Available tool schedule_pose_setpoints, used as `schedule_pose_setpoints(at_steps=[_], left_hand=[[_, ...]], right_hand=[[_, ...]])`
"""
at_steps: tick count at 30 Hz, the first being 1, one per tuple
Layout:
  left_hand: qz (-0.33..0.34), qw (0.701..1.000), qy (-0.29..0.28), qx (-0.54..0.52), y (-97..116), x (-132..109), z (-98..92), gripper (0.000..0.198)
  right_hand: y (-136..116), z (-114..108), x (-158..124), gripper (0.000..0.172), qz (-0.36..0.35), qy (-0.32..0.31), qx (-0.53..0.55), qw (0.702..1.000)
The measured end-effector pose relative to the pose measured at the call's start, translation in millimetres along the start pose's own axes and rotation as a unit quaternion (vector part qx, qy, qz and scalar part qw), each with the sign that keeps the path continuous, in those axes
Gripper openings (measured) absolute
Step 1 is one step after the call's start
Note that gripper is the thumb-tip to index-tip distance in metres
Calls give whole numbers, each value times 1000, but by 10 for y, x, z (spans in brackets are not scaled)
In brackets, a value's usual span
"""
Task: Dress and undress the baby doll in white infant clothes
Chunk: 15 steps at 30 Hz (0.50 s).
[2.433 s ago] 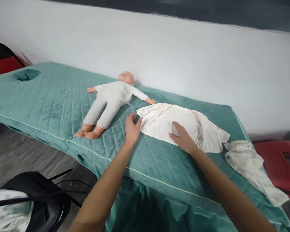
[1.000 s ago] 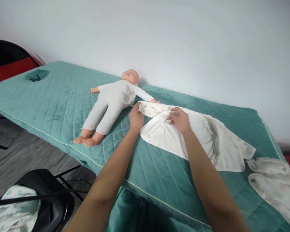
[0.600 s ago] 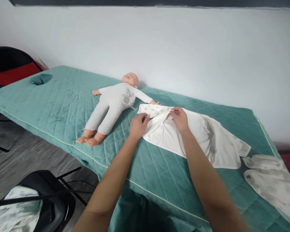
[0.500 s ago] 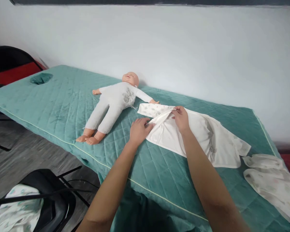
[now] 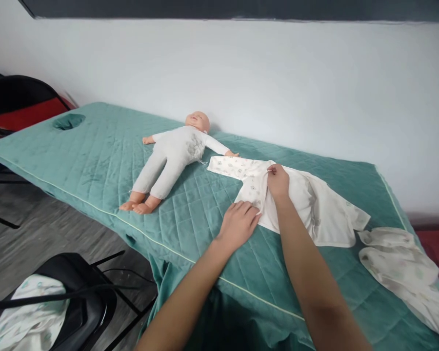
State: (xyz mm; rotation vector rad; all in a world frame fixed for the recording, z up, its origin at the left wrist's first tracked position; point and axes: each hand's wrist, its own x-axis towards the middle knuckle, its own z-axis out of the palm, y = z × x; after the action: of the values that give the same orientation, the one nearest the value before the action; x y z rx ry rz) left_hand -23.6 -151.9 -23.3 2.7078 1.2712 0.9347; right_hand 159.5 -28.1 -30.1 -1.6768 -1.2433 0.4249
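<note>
A small white garment with a faint print (image 5: pixel 329 214) lies spread on the green quilted bed cover (image 5: pixel 190 214), one printed sleeve reaching left. My left hand (image 5: pixel 239 222) is at its lower left edge, thumb and fingers pinching the hem. Higher up and to the right, my right hand (image 5: pixel 278 181) pinches the cloth edge near the top. Between my hands the front panel lies partly folded over, its printed side showing at the left. A baby doll in white (image 5: pixel 173 151) lies on its back left of the garment, one hand near the sleeve's end.
More printed white clothing (image 5: pixel 398 261) lies at the bed's right end. Below left, a black folding chair (image 5: pixel 91 292) holds a printed cloth (image 5: pixel 32 312). A red and black chair (image 5: pixel 25 109) stands beyond the bed's left end. The white wall (image 5: pixel 278 87) runs behind the bed.
My left hand has moved right and down with the garment's edge, uncovering printed cloth below the sleeve. My right hand stays near the top edge. The view has shifted slightly.
</note>
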Motion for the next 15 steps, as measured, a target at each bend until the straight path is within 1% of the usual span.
schedule_pose_setpoints(at_steps=[3, 7, 8, 9, 10, 11, 12, 14, 15], left_hand=[[-17, 999, 3, -27, -43, -9, 23, 25], [2, 997, 11, -75, -39, -10, 25, 25], [-10, 995, 21, -94, -34, -8, 22, 24], [-37, 991, 36, -121, -34, -6, 19, 24], [-83, 983, 56, -156, -43, -3, 16, 24], [-142, 967, 81, -196, -61, -1, 15, 25], [-207, 942, 113, -237, -89, 2, 17, 25], [-323, 874, 195, -306, -162, 6, 32, 27], [-363, 839, 242, -326, -200, 7, 45, 27]], right_hand=[[-1, -81, -18, 17, 20, 12, -38, 999], [25, -140, -8, 16, 36, 18, -41, 998], [32, -141, 0, 16, 37, 16, -33, 999], [39, -134, 10, 16, 38, 12, -22, 999], [42, -118, 24, 16, 39, 7, -8, 999], [42, -93, 41, 17, 39, 0, 9, 999], [40, -58, 59, 19, 37, -9, 27, 999], [32, 32, 97, 27, 26, -30, 67, 997], [31, 82, 111, 33, 14, -47, 95, 994]])
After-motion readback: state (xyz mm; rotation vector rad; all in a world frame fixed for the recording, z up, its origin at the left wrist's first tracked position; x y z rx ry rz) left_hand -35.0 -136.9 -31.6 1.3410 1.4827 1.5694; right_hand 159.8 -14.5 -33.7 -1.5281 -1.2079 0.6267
